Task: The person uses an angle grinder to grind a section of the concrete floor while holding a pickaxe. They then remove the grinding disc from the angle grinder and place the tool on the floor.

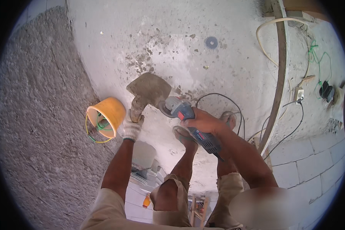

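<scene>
My left hand (132, 127), in a white knitted glove, is closed around the neck of a shovel head (149, 90) with a mud-brown blade. My bare right hand (205, 122) grips an angle grinder (203, 136) with a blue-black body and grey head. The grinder's disc end is close to the right edge of the shovel blade; whether they touch I cannot tell. A black cord loops behind the grinder. Left of my gloved hand, an orange bucket (113, 109) lies tipped, its mouth toward the lower left, with green wire inside.
Dried crumbs and a grey round disc (211, 42) lie on the pale floor. A long wooden strip (278, 76) stands to the right, past it a white power socket (299, 93) with a plug. A rough cement wall (38, 103) fills the left. My sandalled feet are just below the grinder.
</scene>
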Action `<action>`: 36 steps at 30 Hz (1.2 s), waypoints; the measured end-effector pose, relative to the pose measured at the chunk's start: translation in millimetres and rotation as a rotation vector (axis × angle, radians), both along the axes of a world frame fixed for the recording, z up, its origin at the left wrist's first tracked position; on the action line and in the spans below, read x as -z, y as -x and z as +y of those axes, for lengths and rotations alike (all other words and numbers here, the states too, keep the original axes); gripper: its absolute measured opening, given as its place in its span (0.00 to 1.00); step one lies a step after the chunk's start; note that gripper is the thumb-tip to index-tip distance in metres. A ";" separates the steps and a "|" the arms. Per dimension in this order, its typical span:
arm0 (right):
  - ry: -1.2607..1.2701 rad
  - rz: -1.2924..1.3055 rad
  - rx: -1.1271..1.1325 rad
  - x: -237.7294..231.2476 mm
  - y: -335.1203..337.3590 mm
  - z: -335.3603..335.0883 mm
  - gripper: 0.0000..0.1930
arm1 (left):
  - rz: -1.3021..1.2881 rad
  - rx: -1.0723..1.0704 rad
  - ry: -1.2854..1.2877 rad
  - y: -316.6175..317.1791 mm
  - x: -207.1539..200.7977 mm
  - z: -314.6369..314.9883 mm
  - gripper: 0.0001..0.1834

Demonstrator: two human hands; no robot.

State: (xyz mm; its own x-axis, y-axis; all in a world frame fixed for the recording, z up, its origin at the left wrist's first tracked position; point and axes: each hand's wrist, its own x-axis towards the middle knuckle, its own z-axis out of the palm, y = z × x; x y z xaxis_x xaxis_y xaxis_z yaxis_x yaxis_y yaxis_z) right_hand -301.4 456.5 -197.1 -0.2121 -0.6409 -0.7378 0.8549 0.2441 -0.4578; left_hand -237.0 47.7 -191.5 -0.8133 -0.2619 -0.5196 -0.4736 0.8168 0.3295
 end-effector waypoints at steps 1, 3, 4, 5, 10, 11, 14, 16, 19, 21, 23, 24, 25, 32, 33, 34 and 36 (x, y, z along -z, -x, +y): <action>-0.034 0.022 -0.034 0.7 3.4 -1.2 0.40 | -0.009 -0.015 0.010 2.5 -0.8 3.0 0.22; -0.098 0.068 -0.105 11.5 17.1 -11.5 0.42 | -0.021 -0.029 0.016 5.2 -1.1 3.8 0.22; -0.075 0.078 -0.126 17.9 21.8 -12.5 0.42 | -0.031 -0.028 0.011 4.3 -2.7 1.8 0.22; -0.056 0.092 -0.152 24.4 27.5 -10.3 0.42 | -0.036 -0.031 0.003 3.6 -4.6 2.2 0.23; -0.010 -0.121 -0.063 17.5 12.0 0.5 0.42 | -0.136 0.013 0.112 22.3 -9.5 4.4 0.24; -0.019 -0.078 -0.054 15.5 6.7 0.2 0.40 | -0.174 0.010 0.128 26.4 -11.2 8.2 0.24; -0.080 -0.029 -0.110 0.8 13.9 4.2 0.36 | -0.247 -0.019 0.116 36.9 -20.9 19.0 0.27; -0.097 -0.029 -0.137 -19.2 17.8 3.2 0.36 | -0.154 -0.063 0.069 35.9 -45.9 39.1 0.30; -0.079 0.019 -0.116 -17.8 29.2 -10.5 0.37 | -0.157 -0.109 0.056 65.5 -55.8 64.1 0.33; -0.094 0.025 -0.129 -11.6 38.0 -11.5 0.37 | -0.270 -0.086 0.050 83.2 -51.5 66.9 0.31; -0.067 0.006 -0.168 -6.2 46.6 -16.2 0.37 | -0.256 -0.075 0.056 80.7 -46.6 57.3 0.29; -0.048 0.010 -0.177 -3.2 50.2 -16.5 0.37 | -0.251 -0.067 0.058 79.2 -44.0 53.8 0.28; -0.038 0.008 -0.184 -1.5 50.4 -15.4 0.36 | -0.240 -0.070 0.059 79.7 -44.5 58.0 0.27; -0.016 -0.073 -0.196 23.0 74.4 -20.6 0.36 | -0.220 -0.049 0.052 73.4 -39.2 54.2 0.22; -0.002 -0.109 -0.160 17.8 64.6 -14.7 0.37 | -0.228 -0.029 0.065 75.8 -39.5 56.4 0.22; -0.020 -0.102 -0.149 12.4 58.4 -10.1 0.37 | -0.229 -0.049 0.044 75.0 -35.6 56.8 0.22; -0.064 -0.039 -0.166 3.3 48.4 -8.8 0.39 | -0.226 -0.103 0.020 67.8 -31.0 50.4 0.22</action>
